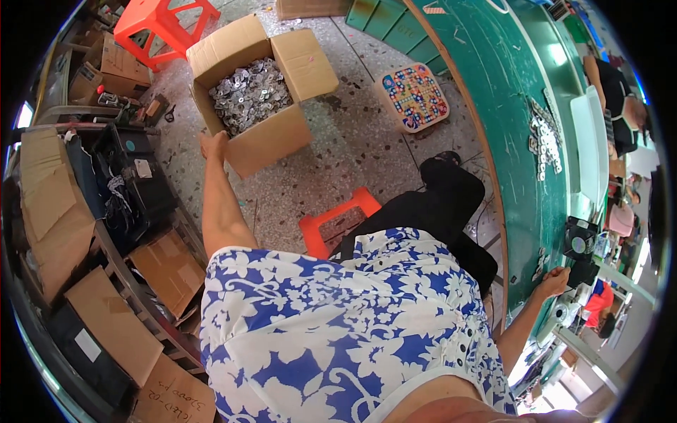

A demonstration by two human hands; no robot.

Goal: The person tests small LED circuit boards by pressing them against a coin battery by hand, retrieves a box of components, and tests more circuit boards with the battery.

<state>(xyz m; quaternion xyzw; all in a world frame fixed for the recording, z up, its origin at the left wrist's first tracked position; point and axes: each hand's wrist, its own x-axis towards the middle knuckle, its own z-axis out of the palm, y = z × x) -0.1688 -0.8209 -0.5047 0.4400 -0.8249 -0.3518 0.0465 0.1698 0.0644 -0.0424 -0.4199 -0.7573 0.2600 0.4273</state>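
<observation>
My left hand is closed on the near left corner of an open cardboard box that stands on the floor. Inside lies a heap of small, flat silvery metal pieces. Far to the right, my right hand is at the green tabletop, its fingers curled together. Whatever they may hold is too small to make out. A few small metal pieces lie beside these fingers. Farther along the same table is a larger cluster of flat metal pieces.
An orange stool stands beyond the box, and another orange stool is by my legs. A stool with a colourful patterned top stands near the table. A green crate is behind it. Cartons fill the left rack. Other people sit across the table.
</observation>
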